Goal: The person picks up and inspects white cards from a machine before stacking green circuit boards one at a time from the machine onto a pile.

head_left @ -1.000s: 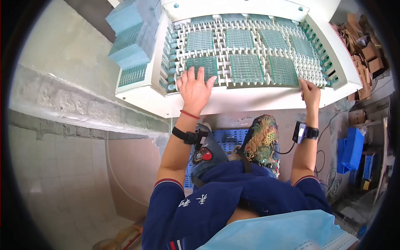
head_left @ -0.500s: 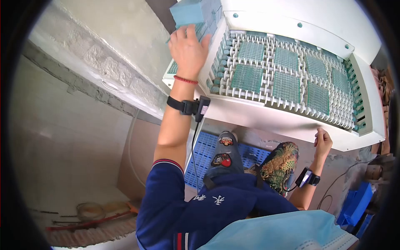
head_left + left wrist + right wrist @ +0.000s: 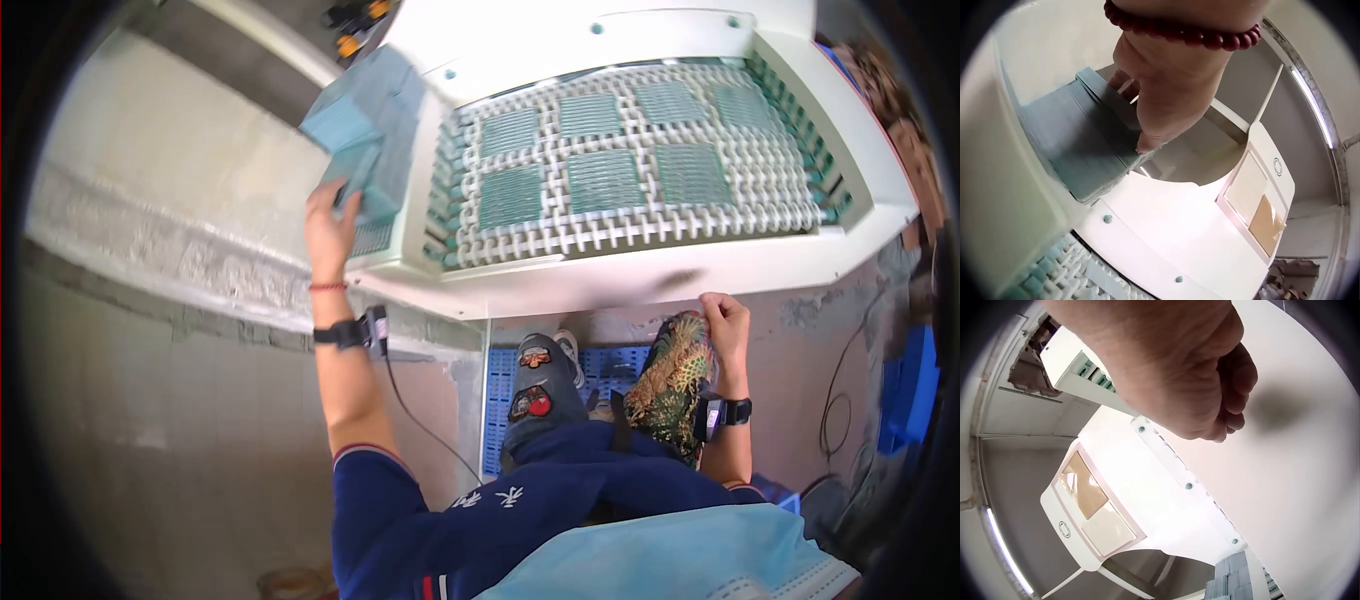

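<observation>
On the left side of a white roller conveyor machine stand blue-green stacks of thin circuit boards (image 3: 365,95). My left hand (image 3: 328,232) is at the lower stack, beside the machine's side wall. In the left wrist view its thumb lies along one edge of the topmost boards (image 3: 1075,137) and its fingers reach over the far edge, gripping them; the fingertips are partly hidden. My right hand (image 3: 728,325) hangs over the right knee in front of the machine. Its fingers are loosely curled and hold nothing in the right wrist view.
Several green circuit boards (image 3: 604,182) lie in two rows on the white rollers (image 3: 770,190). The machine's white front edge (image 3: 600,275) runs between the conveyor and my legs. A rough wall ledge (image 3: 190,195) borders the left, a blue bin (image 3: 908,390) and cable (image 3: 845,410) the right.
My left hand went from over the conveyor boards to the stacks at the left, and its spread fingers have closed there. My right hand has dropped from the conveyor's front edge toward the knee.
</observation>
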The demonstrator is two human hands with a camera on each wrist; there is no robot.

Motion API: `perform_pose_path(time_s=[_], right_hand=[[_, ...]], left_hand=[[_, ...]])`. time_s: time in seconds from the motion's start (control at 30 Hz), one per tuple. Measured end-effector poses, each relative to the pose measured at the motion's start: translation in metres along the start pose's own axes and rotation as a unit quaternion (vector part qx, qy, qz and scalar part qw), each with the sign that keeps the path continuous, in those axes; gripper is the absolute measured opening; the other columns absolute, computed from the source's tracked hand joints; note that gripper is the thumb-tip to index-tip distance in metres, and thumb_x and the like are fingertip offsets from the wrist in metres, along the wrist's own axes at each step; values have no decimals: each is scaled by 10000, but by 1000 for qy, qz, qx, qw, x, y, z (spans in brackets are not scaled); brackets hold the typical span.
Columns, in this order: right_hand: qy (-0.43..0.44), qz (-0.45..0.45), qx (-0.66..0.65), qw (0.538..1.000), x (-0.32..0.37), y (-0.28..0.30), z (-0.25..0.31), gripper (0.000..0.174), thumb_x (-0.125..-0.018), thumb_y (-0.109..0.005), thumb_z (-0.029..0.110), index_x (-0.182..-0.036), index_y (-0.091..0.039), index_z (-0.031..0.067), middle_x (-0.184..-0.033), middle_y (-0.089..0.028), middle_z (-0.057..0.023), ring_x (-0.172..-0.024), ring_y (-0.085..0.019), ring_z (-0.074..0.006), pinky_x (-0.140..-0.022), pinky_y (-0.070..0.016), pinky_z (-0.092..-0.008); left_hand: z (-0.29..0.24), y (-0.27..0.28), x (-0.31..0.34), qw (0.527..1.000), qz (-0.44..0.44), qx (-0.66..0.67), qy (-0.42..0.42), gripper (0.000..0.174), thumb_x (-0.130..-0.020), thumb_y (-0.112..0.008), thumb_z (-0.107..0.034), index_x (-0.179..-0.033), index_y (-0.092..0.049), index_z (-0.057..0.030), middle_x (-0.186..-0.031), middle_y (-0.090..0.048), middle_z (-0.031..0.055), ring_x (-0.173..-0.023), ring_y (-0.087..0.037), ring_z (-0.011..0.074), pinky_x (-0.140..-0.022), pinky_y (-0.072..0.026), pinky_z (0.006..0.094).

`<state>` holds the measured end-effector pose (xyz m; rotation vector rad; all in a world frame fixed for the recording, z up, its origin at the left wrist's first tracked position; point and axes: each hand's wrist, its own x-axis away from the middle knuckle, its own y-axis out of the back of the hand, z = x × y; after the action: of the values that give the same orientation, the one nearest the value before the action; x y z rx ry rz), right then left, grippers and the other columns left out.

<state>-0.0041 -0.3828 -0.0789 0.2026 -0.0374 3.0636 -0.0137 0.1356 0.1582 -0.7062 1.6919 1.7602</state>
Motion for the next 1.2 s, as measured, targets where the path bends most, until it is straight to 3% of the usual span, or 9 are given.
perform_pose_path(time_s=[0.07,0.17,0.2,0.27,0.3,0.4,0.87,1.13,1.2], right_hand=[[-10,-4,3,1000,1,5,1,172,-830,-624,157,-789,-639,-9,-575,-525,29,-460,-411,-17,-402,-302,-178],[1,4,3,1000,-2,9,-5,182,-829,-626,166,-764,-636,-4,-564,-520,35,-455,-408,-15,-401,-303,-179],[-1,1,-2,1000,-3,9,-7,185,-829,-627,169,-761,-636,-3,-564,-521,35,-451,-408,-15,-398,-303,-179],[-5,2,-5,1000,-2,7,-7,190,-828,-630,174,-753,-634,-1,-562,-523,36,-444,-407,-14,-394,-302,-180],[-9,7,-6,1000,-1,7,-7,192,-829,-631,176,-753,-634,0,-562,-524,35,-440,-408,-15,-391,-301,-180],[-9,19,-18,1000,-2,5,-7,198,-830,-634,183,-749,-633,2,-561,-528,31,-433,-412,-16,-384,-301,-182],[-1,-4,-9,1000,13,19,-7,223,-836,-630,188,-723,-616,-4,-559,-522,20,-446,-426,-25,-392,-317,-184],[23,6,17,1000,16,12,6,215,-833,-636,199,-741,-627,5,-565,-522,28,-455,-419,-23,-397,-306,-178],[21,37,-2,999,19,2,17,215,-832,-638,208,-765,-636,5,-571,-530,26,-461,-428,-23,-402,-316,-172]], left_hand=[[13,2,8,999,4,42,31,411,-763,-681,-208,-1104,-542,-25,-1104,-544,177,-960,-550,310,-853,-419,396],[28,-8,26,952,-110,108,266,577,-794,-664,-281,-1181,-398,55,-1212,-431,232,-990,-528,327,-882,-430,469],[25,-4,21,873,-132,264,388,612,-802,-652,-306,-1177,-358,78,-1216,-405,254,-1005,-515,345,-890,-431,491],[20,9,15,598,-160,527,582,691,-817,-628,-357,-1169,-279,125,-1226,-353,298,-1036,-490,381,-905,-434,535],[22,10,12,506,-108,609,601,626,-854,-572,-345,-1107,-275,145,-1173,-369,339,-1052,-480,424,-907,-452,537],[14,7,6,489,-40,659,570,538,-889,-524,-290,-1106,-281,139,-1140,-411,335,-1028,-507,433,-858,-490,518],[23,-15,20,498,-118,706,490,240,-884,-518,-108,-1032,-472,75,-1013,-570,192,-887,-587,307,-731,-551,391],[-61,35,61,480,-24,774,412,235,-878,-536,-145,-1060,-510,1,-984,-610,133,-814,-611,245,-643,-555,298],[-107,37,68,488,-17,750,446,320,-887,-521,-222,-1071,-474,34,-920,-619,165,-673,-621,233,-509,-524,307]])
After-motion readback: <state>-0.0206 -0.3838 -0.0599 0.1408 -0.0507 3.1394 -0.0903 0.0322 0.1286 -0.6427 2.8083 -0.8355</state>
